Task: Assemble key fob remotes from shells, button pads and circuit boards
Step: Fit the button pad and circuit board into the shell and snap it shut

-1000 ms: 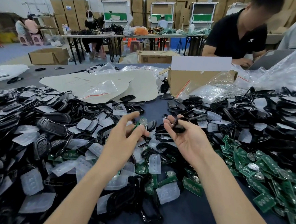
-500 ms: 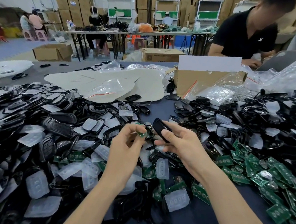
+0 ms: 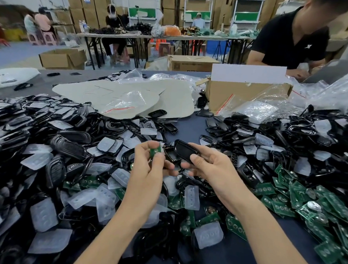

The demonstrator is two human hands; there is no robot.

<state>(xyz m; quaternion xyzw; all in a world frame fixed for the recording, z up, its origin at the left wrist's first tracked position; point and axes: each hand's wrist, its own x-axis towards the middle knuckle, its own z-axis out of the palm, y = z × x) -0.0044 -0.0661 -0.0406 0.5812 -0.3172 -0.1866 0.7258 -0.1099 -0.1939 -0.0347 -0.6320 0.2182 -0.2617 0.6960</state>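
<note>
My left hand (image 3: pixel 147 171) pinches a small green circuit board (image 3: pixel 155 151) between thumb and fingers, held upright above the table. Just to its right, my right hand (image 3: pixel 209 169) grips a black key fob shell (image 3: pixel 185 151) by its lower end, the shell tilted up toward the left. The two hands are close together, fingertips nearly touching. Below and around them lie heaps of black shells (image 3: pixel 69 145), translucent button pads (image 3: pixel 191 197) and green circuit boards (image 3: pixel 299 204).
A cardboard box (image 3: pixel 239 95) with plastic bags stands at the back right. Pale sheets (image 3: pixel 118 95) lie at the back middle. A person in a black shirt (image 3: pixel 288 41) works across the table. Bare blue table surface (image 3: pixel 189 131) shows beyond my hands.
My right hand turned the black shell and brought it toward my left hand. My left hand raised the green board slightly. Both hands came closer together.
</note>
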